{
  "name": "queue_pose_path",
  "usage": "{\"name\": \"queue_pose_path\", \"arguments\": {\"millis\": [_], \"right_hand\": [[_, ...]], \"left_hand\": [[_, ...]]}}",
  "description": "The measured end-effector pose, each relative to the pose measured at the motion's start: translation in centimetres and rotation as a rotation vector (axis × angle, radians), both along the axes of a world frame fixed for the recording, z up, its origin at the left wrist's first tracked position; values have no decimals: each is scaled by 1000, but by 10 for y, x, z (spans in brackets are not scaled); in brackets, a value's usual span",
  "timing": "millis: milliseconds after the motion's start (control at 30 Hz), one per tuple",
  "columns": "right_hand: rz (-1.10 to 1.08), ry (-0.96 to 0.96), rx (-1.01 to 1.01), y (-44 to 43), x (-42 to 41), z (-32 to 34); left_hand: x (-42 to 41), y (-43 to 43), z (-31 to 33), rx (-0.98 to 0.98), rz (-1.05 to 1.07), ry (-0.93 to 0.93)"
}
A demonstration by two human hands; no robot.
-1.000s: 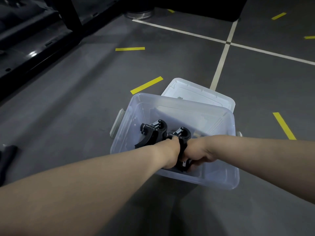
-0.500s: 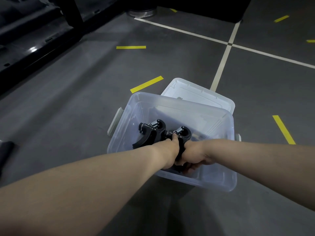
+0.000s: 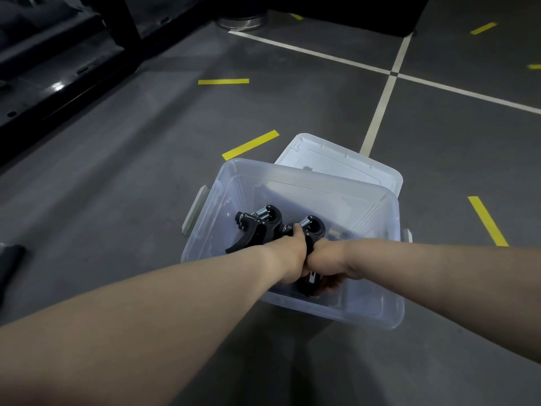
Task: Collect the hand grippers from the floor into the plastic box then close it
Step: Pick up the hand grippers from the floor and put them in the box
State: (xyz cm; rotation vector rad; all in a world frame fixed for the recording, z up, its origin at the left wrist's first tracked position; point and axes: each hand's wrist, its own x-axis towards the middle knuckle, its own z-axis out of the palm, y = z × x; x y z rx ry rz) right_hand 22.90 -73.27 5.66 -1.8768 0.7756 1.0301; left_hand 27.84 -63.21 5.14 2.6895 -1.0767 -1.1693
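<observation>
A clear plastic box (image 3: 377, 315) stands open on the grey floor. Both my hands reach inside it, pressed side by side. My left hand (image 3: 289, 256) grips a black hand gripper (image 3: 257, 227) with a silver spring. My right hand (image 3: 325, 262) grips a second black hand gripper (image 3: 311, 227), whose handles poke out below my fingers. The box's clear lid (image 3: 345, 165) lies on the floor behind the box, partly hidden by it.
Yellow tape strips (image 3: 250, 145) and white lines (image 3: 377, 112) mark the floor. Dark black equipment (image 3: 52, 68) runs along the left. A round metal base (image 3: 241, 22) stands at the top. A dark object (image 3: 10, 259) lies at the left edge.
Both hands stay inside the box holding the hand grippers and have hardly moved. The view has shifted slightly.
</observation>
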Motion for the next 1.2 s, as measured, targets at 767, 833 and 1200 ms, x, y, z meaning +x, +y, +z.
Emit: {"name": "queue_pose_path", "arguments": {"millis": [767, 833, 1200], "right_hand": [[-711, -240, -83, 10, 10, 19], [-806, -364, -136, 16, 16, 20], [-653, -846, 60, 71, 72, 83]], "left_hand": [[33, -9, 53, -104, -9, -98], [40, -2, 59, -82, 77, 5], [108, 72, 153, -69, 151, -37]]}}
